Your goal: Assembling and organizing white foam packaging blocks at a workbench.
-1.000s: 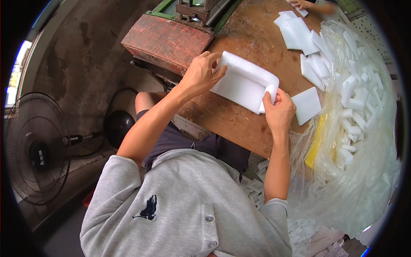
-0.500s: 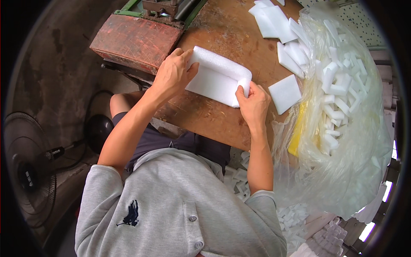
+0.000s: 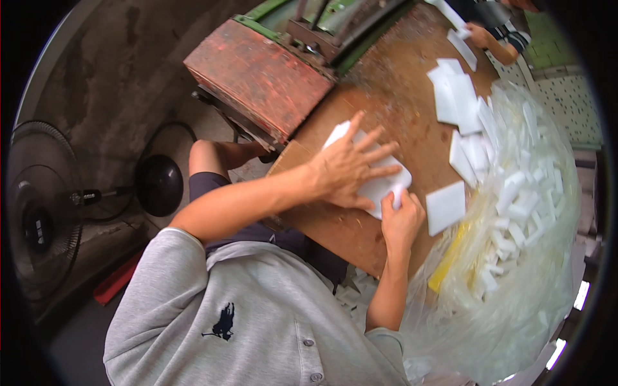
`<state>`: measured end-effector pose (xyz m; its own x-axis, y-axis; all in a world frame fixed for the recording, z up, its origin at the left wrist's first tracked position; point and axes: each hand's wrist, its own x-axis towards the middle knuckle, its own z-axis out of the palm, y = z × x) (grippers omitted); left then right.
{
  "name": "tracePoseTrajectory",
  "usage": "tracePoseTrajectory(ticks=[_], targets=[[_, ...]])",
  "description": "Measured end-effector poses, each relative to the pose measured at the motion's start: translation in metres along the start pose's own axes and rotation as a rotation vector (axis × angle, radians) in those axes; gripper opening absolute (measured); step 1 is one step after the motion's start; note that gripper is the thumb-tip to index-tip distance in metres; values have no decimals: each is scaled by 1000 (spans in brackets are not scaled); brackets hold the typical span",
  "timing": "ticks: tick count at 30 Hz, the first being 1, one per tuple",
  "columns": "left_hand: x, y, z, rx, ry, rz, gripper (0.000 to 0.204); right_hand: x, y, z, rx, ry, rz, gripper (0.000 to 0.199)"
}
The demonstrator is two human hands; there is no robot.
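Note:
A white foam tray (image 3: 392,184) with a raised rim lies on the brown wooden table (image 3: 322,229), partly hidden under my hands. My left hand (image 3: 351,166) is spread wide across the tray, palm down, fingers apart. At the tray's right end, my right hand (image 3: 403,220) pinches the rim between thumb and fingers. Just right of that hand lies a flat white foam sheet (image 3: 445,208).
A worn red block (image 3: 261,74) on a green machine stands at the far left of the table. More foam pieces (image 3: 458,96) and a clear plastic bag (image 3: 515,309) of foam offcuts cover the right. Another person's hand (image 3: 477,35) holds foam at far right. A fan (image 3: 42,219) stands left.
My left hand has gone from gripping the tray's left end to lying spread over it. The right hand still grips the right end. The view has shifted, showing another person.

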<state>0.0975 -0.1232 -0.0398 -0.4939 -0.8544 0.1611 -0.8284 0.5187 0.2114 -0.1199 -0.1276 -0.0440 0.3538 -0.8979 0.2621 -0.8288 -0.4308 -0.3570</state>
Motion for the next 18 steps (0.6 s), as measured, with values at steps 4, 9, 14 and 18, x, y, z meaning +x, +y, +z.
tracePoseTrajectory(ticks=[4,9,14,18], targets=[[-6,4,4,34,1,-4,93,-1,-5,2,-7,-6,28,19],[-4,0,5,-6,5,29,98,-2,-2,7,-43,22,24,19],[0,-2,-1,24,8,0,96,5,-4,10,9,36,71,12],[3,-6,-2,-37,4,38,96,3,0,10,78,68,115,15]])
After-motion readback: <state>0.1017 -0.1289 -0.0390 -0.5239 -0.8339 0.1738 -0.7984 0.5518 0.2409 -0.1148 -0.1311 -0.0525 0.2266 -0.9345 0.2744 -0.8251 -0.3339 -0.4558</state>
